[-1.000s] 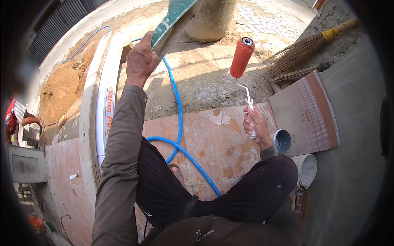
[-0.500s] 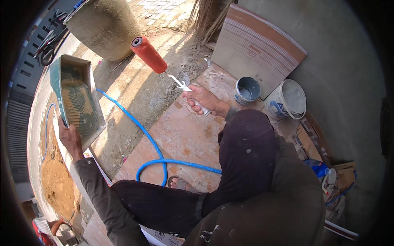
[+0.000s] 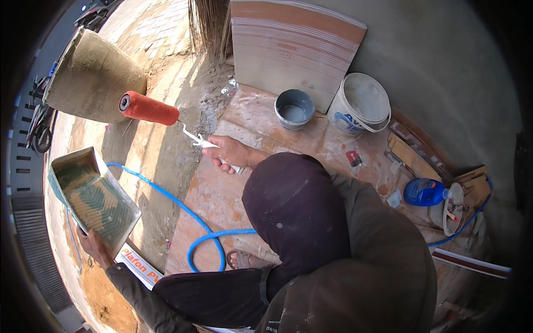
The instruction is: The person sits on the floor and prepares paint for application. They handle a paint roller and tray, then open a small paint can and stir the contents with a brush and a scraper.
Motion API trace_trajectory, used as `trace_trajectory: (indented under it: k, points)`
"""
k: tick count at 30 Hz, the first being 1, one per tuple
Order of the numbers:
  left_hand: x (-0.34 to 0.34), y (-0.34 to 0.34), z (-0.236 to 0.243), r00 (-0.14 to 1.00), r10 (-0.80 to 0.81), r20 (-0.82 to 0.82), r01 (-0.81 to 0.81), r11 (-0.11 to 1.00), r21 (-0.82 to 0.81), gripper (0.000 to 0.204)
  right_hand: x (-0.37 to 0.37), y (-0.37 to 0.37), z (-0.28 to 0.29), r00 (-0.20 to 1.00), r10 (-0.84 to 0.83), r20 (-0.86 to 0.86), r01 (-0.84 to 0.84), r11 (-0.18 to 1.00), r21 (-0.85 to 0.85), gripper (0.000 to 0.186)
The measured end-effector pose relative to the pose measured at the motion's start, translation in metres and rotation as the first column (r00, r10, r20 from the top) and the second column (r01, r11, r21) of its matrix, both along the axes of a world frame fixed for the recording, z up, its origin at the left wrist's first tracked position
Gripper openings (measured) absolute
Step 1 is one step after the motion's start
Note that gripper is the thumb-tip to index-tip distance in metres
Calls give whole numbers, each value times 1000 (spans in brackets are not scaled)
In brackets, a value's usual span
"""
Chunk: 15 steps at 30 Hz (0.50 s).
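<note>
My right hand (image 3: 229,152) is wrapped round the white handle of a paint roller (image 3: 150,108), whose red sleeve points away to the left. Over at the left, my left hand (image 3: 94,247) grips the near edge of a green paint tray (image 3: 102,208). The tray is tilted, with a ribbed slope and a dull coating inside; only part of the fingers shows, the rest being behind it. Roller and tray are apart from each other. Beyond my right hand stands a small dark grey bucket (image 3: 294,111) with some grey liquid in it.
A larger white bucket (image 3: 363,102) and a leaning patterned board (image 3: 294,47) stand by the wall. A blue hose (image 3: 186,208) loops across the tiled floor (image 3: 205,200). Right of me lie a blue bottle (image 3: 425,191) and wood scraps (image 3: 413,155). A big round concrete pot (image 3: 97,77) stands far left.
The view has turned, shifting the surroundings left and bringing more of the right side into sight. The roller now lies closer to level, and the tray appears lower and more tilted.
</note>
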<state>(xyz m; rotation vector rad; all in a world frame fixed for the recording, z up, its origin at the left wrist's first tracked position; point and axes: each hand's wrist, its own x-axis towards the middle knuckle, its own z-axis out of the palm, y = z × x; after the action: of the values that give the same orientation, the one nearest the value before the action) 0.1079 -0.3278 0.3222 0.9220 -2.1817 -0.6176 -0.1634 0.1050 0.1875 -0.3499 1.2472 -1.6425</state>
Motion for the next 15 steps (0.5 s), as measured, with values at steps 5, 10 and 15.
trace_trajectory:
  k: [5, 10, 15]
  points:
    - [-7, 0, -1, 997, 31, 66, -28, 999, -38, 52, -2, 11, -10, 999, -8, -49, 7, 1000, -17, 20]
    - [-11, -8, -7, 999, -7, 32, 4, 995, 98, 54, -5, 18, -15, 998, -43, -46, 42, 999, -15, 20]
    - [-19, -3, -7, 998, -24, 52, 19, 996, 88, 54, -10, 24, -19, 997, -63, -39, 62, 998, -17, 22]
